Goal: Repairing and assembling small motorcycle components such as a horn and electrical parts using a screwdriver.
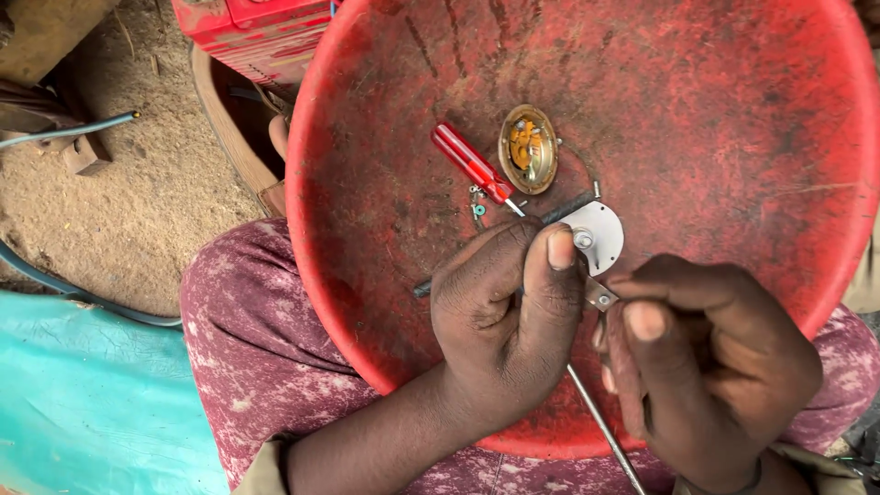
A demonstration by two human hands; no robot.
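Plate is sitting over the red basin, left hand pinching it while right hand is clamping a rod against it. Looks like mid-fastening; next needs steady turning.

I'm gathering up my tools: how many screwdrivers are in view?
2. A red-handled screwdriver lies loose in the red basin, beside a round brass part. The right hand holds a second, its steel shaft showing. The hands may hide more.
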